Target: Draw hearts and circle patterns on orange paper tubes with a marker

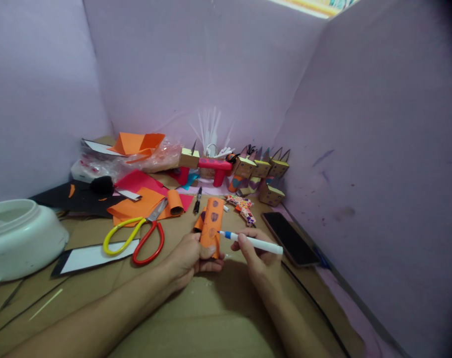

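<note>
My left hand (pixel 196 258) is closed round the lower end of an orange paper tube (pixel 212 219), which carries a column of dark purplish spots. A second orange piece (pixel 200 221) shows partly behind its left side. Between the thumb and fingers of my right hand (pixel 258 253) is a white marker (pixel 261 243) with a blue band near its tip. That tip is at the tube's right edge, beside the lowest spot; whether it touches cannot be told. To the left lie scissors (pixel 138 241) with one yellow and one red handle.
A phone (pixel 291 238) lies right, near a black cable (pixel 315 303). A white pot-like container (pixel 23 238) stands left. Behind are orange paper (pixel 136 201), a short orange tube (pixel 175 202), a black pen (pixel 198 200), a pink-legged figure (pixel 216 166) and several cardboard heads (pixel 261 169).
</note>
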`<act>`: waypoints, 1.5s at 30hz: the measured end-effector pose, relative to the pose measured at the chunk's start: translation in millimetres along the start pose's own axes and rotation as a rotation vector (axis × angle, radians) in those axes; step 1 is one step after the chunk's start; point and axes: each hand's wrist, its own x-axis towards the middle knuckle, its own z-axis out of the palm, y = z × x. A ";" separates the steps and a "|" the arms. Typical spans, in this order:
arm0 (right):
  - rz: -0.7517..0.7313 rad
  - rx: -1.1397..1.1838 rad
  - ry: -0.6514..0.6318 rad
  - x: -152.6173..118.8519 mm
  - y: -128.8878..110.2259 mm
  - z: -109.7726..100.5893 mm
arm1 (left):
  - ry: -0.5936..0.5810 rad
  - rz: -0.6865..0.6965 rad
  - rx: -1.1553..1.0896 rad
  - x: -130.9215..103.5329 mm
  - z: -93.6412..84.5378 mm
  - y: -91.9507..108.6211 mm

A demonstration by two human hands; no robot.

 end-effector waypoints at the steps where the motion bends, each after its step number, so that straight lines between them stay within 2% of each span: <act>1: -0.007 -0.013 -0.019 -0.5 0.6 0.3 | -0.006 -0.001 -0.002 -0.5 0.3 0.6; 9: -0.085 -0.081 -0.087 0.4 5.3 0.4 | -0.010 -0.002 0.022 -3.1 3.5 0.8; 21: 0.006 -0.069 -0.062 -0.9 1.4 0.0 | 0.016 0.001 -0.007 -2.8 3.1 1.5; 40: -0.065 -0.093 -0.038 -0.7 -1.3 1.0 | 0.003 0.015 0.011 -5.1 5.3 3.0; 45: -0.037 -0.091 -0.030 0.2 -1.2 1.2 | 0.009 0.022 -0.003 -4.6 4.6 2.0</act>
